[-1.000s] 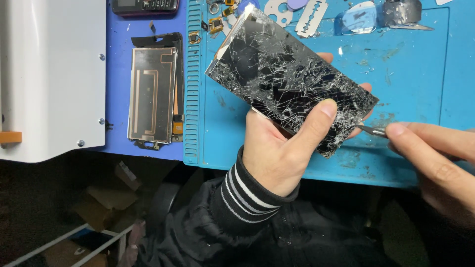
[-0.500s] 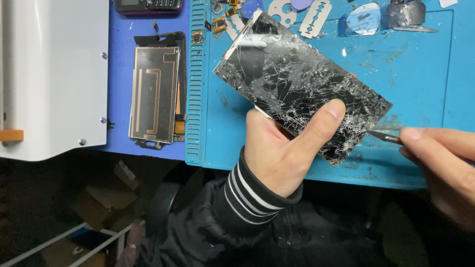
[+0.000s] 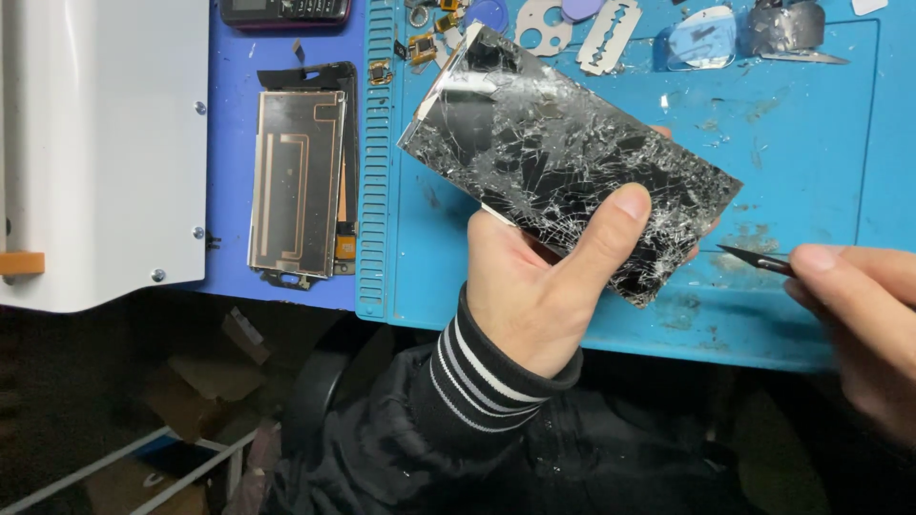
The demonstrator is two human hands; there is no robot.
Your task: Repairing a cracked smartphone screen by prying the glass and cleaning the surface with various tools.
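While the left hand (image 3: pixel 534 296) clamps its grip on the cracked phone screen (image 3: pixel 572 172), held tilted above the blue mat (image 3: pixel 821 153), the right hand (image 3: pixel 863 305) pinches thin tweezers (image 3: pixel 754 259) just beside the screen's lower corner. Farther off lie a razor blade (image 3: pixel 611 23) and a phone frame (image 3: pixel 298 181).
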